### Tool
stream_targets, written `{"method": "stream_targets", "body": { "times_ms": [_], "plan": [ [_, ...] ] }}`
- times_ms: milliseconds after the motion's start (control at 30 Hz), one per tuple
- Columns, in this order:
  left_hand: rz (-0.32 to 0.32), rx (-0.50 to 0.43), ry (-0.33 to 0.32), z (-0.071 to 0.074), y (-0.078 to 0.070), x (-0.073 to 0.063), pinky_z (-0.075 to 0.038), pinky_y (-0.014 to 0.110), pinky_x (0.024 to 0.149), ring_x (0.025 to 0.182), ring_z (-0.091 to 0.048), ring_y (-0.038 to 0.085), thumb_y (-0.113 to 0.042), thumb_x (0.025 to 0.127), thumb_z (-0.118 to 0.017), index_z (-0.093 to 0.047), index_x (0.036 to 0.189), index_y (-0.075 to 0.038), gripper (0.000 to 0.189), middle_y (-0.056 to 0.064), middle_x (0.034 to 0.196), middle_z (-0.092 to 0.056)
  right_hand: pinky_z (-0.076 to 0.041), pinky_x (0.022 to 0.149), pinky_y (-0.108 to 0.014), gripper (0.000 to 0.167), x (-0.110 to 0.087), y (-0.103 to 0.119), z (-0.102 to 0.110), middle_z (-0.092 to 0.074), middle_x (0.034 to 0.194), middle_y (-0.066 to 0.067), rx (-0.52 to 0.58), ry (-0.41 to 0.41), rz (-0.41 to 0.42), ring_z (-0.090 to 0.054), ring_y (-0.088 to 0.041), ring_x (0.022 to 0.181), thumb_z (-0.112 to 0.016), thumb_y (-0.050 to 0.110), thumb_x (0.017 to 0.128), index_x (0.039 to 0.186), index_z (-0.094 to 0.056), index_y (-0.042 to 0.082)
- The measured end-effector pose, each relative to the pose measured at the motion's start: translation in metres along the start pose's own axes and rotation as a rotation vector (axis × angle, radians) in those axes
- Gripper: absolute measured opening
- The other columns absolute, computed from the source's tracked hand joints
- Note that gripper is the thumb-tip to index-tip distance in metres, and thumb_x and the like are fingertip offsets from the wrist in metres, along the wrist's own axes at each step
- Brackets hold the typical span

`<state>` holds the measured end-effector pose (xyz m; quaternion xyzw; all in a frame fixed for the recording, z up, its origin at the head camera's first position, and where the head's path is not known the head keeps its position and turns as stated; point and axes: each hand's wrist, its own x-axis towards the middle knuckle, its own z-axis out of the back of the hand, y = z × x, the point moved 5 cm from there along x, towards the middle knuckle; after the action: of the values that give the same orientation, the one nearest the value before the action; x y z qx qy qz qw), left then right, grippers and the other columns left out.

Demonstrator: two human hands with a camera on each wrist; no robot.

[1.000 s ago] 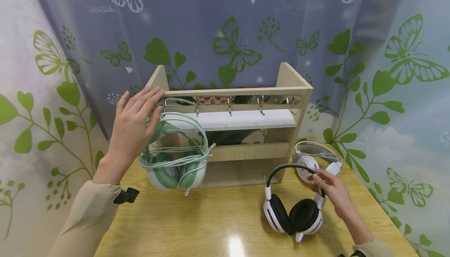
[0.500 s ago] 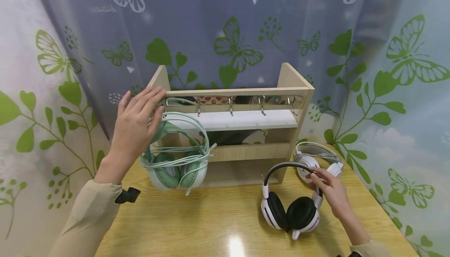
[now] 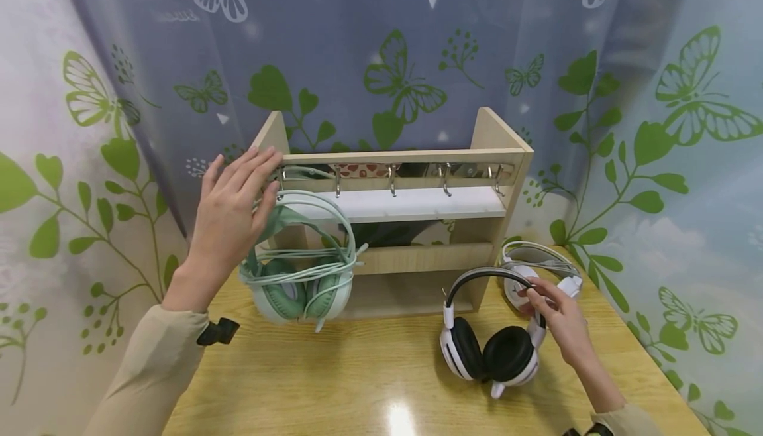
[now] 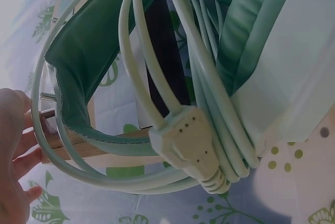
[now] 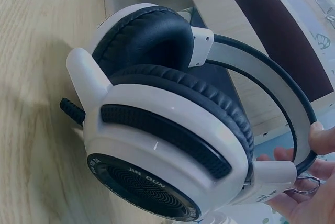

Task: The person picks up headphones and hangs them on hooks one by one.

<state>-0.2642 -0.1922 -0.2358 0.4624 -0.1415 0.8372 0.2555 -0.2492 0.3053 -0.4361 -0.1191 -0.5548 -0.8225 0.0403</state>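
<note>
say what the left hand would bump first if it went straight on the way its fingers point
Likely the rack's left side panel, near its top: in the head view the fingers of the left hand overlap it. Whether they touch is hard to judge.

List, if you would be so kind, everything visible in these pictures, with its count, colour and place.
Table: one, yellowish wood, beneath everything.
Rack: one, pale wood with a white shelf, standing on the table.
Hooks: five, silver, along the rack's upper front.
Green headphones: one, mint green, hanging at the rack's left end, cable bundled across.
Black-and-white headphones: one, by the rack's lower right corner.
White headphones: one, white, right of the rack, partly hidden.
Backdrop: blue-grey and pale with green leaves and butterflies, around the table; number of pieces unclear.
Sleeves: two, beige, on the forearms.
Left hand: one, at the rack's upper left corner.
Right hand: one, pinching the black-and-white headband.
</note>
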Motion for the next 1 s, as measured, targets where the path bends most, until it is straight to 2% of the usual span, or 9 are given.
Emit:
{"method": "stream_targets", "body": {
  "times_ms": [300, 533, 767, 1000],
  "plan": [
    [0.009, 0.0, 0.005, 0.0, 0.001, -0.001, -0.017, 0.054, 0.124, 0.14, -0.047, 0.031, -0.019, 0.103, -0.059, -0.057, 0.145, -0.009, 0.042, 0.011, 0.146, -0.057, -0.053, 0.072, -0.013, 0.041, 0.003, 0.012, -0.002, -0.064, 0.089, 0.031, 0.001, 0.004, 0.023, -0.069, -0.001, 0.077, -0.055, 0.013, 0.106, 0.138, -0.053, -0.012],
    [0.011, 0.002, 0.005, -0.001, 0.001, -0.001, -0.017, 0.053, 0.124, 0.14, -0.047, 0.031, -0.019, 0.104, -0.058, -0.057, 0.145, -0.009, 0.042, 0.011, 0.146, -0.057, -0.056, 0.07, -0.016, 0.037, 0.005, 0.022, -0.005, -0.068, 0.091, 0.023, 0.019, -0.001, 0.056, -0.07, -0.002, 0.076, -0.057, 0.011, 0.105, 0.133, -0.056, -0.012],
    [0.009, 0.004, 0.002, -0.001, 0.001, -0.001, -0.017, 0.054, 0.124, 0.14, -0.047, 0.031, -0.02, 0.104, -0.058, -0.057, 0.145, -0.009, 0.042, 0.011, 0.146, -0.057, -0.055, 0.07, -0.014, 0.035, 0.007, 0.03, -0.009, -0.067, 0.089, 0.026, 0.017, -0.004, 0.067, -0.071, -0.003, 0.076, -0.057, 0.011, 0.104, 0.131, -0.057, -0.011],
    [0.012, 0.002, 0.001, 0.0, 0.0, -0.001, -0.017, 0.053, 0.124, 0.14, -0.047, 0.031, -0.019, 0.104, -0.058, -0.057, 0.144, -0.009, 0.042, 0.011, 0.146, -0.057, -0.057, 0.071, -0.018, 0.034, 0.007, 0.039, -0.015, -0.066, 0.09, 0.027, 0.03, 0.009, 0.082, -0.07, -0.003, 0.078, -0.056, 0.011, 0.105, 0.13, -0.058, -0.012]
  ]
}}
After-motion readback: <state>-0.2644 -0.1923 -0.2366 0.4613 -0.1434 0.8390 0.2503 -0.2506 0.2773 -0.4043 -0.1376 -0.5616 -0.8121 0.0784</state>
